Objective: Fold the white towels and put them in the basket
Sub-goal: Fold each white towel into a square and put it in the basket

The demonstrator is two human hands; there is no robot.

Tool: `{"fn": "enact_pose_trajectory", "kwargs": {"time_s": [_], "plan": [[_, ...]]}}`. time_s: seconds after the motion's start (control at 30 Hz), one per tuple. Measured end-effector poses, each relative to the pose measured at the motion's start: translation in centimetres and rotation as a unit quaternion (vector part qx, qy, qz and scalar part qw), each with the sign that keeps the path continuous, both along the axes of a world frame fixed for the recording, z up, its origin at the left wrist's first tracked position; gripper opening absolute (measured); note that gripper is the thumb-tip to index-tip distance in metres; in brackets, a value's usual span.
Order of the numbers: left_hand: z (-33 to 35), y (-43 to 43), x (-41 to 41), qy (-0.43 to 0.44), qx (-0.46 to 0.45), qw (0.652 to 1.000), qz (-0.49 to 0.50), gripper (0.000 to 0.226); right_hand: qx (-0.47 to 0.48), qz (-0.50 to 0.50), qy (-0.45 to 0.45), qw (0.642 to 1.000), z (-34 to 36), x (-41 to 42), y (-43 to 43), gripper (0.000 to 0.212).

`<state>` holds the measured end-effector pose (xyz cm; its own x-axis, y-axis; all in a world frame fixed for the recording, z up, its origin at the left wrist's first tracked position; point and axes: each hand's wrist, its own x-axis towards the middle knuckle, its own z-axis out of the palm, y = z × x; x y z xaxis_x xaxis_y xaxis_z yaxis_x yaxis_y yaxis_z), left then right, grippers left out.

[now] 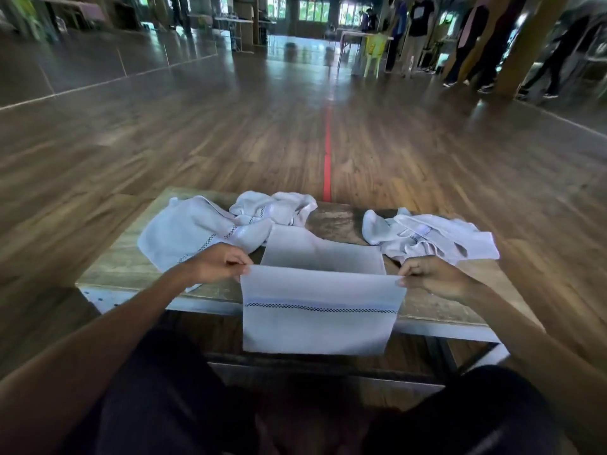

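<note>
Head view: towel (318, 318), seemingly taut, between left hand (215, 262), right hand (434, 278)

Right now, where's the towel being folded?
Head view, centre foreground: the towel hangs over the table's near edge, top corners pinched by the left hand and right hand, with the left pile and right pile behind.

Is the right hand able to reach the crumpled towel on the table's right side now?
Probably yes: the crumpled towel lies just beyond the right hand, nothing between, but that hand pinches the held towel.
</note>
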<state>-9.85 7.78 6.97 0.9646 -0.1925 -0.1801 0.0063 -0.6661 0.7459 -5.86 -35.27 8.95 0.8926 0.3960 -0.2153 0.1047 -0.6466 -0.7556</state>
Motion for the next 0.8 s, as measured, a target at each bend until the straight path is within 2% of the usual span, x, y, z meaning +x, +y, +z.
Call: {"fn": "enact_pose_trajectory", "kwargs": {"time_s": [0.07, 0.13, 0.23, 0.3, 0.47, 0.6, 0.67, 0.73, 0.8], "plan": [[-2.5, -0.1, 0.9, -0.039, 0.012, 0.999, 0.017, 0.018, -0.026, -0.015, -0.037, 0.999, -2.1, 0.8, 0.6, 0.020], [-3.8, -0.3, 2.3, -0.082, 0.035, 0.996, 0.031, 0.017, -0.050, -0.030, -0.074, 0.996, -3.2, 2.1, 1.1, 0.024], [-4.4, -1.0, 5.0, -0.142, 0.084, 0.986, 0.033, 0.009, -0.077, -0.053, -0.102, 0.990, -4.0, 4.2, 1.8, 0.015], [-4.6, -1.2, 7.2, -0.167, 0.114, 0.978, 0.053, 0.012, -0.104, -0.067, -0.122, 0.985, -4.3, 5.6, 2.2, 0.008], [-4.3, -1.5, 12.1, -0.194, 0.165, 0.963, 0.083, 0.017, -0.181, -0.084, -0.179, 0.963, -4.4, 8.9, 2.2, 0.021], [-4.2, -1.2, 15.0, -0.189, 0.181, 0.962, 0.077, 0.019, -0.313, -0.045, -0.260, 0.912, -3.7, 11.3, 2.5, 0.012], [-4.3, -1.6, 15.8, -0.197, 0.228, 0.951, 0.068, 0.020, -0.378, -0.014, -0.294, 0.878, -4.0, 12.3, 2.8, 0.014], [-4.6, -2.3, 16.4, -0.215, 0.277, 0.934, 0.067, 0.021, -0.418, 0.021, -0.355, 0.836, -4.6, 13.1, 3.3, 0.006], [-5.1, -2.8, 16.7, -0.232, 0.318, 0.918, 0.053, 0.021, -0.448, 0.068, -0.379, 0.807, -5.3, 13.5, 3.8, 0.019]]}}
